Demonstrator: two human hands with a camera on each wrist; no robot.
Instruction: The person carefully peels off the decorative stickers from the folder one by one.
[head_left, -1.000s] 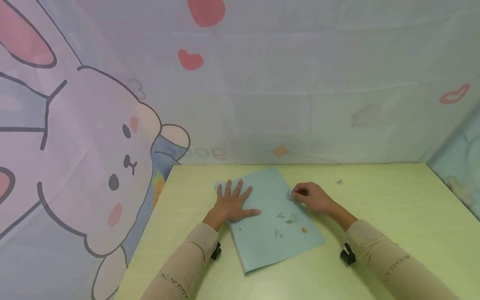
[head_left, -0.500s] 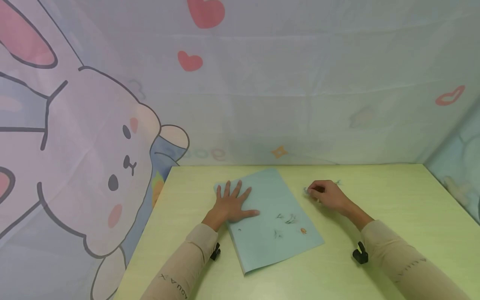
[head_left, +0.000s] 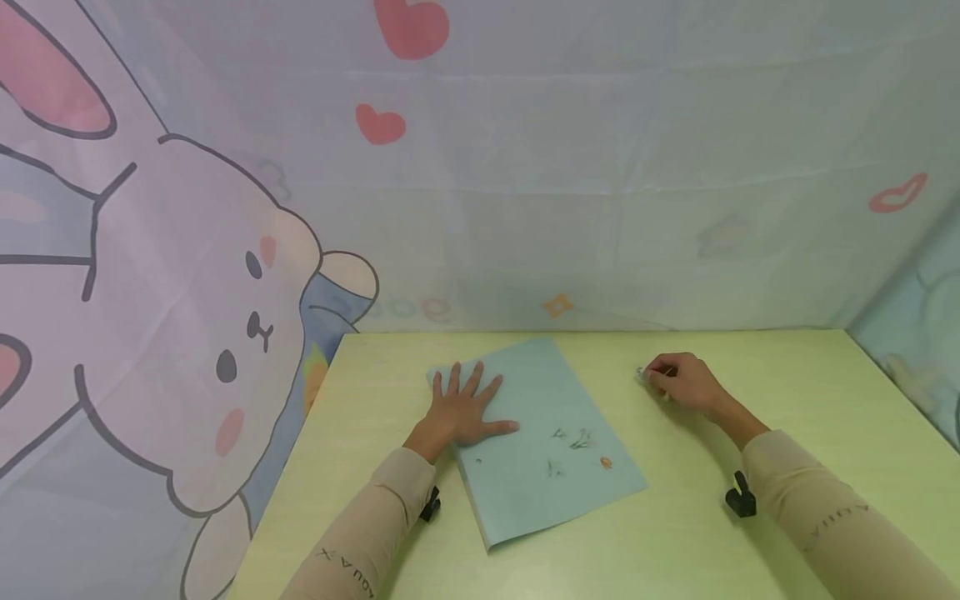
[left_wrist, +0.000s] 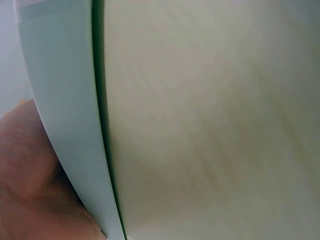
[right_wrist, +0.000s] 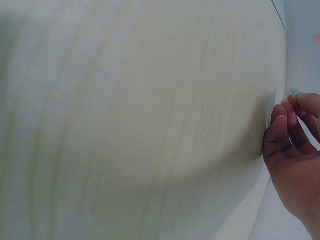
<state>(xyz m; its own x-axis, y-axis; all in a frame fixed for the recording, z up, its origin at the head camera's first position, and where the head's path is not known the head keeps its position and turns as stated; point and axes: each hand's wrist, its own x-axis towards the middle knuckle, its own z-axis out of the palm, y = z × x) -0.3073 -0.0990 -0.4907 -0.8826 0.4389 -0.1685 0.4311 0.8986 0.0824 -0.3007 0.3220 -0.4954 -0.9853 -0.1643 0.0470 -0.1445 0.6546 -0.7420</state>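
A light-blue folder with a narrow spine lies slantwise on the yellow-green table. My left hand rests flat on its upper left part, fingers spread. Several small leafy sprigs and an orange flower-like shape show on the cover; whether they are stickers or print I cannot tell. Right of the folder, my right hand pinches a tiny pale-blue piece between thumb and fingertips, apart from the cover. The piece is too small to identify.
The pale yellow-green table extends on both sides of the folder. A cloth backdrop with hearts and a large cartoon rabbit stands along the back and left. Black clips sit by the sleeves.
My right hand has moved right from the folder's edge onto the table side, carrying the pale piece. A small sprig on the table behind it is now hidden. My left hand stays put.
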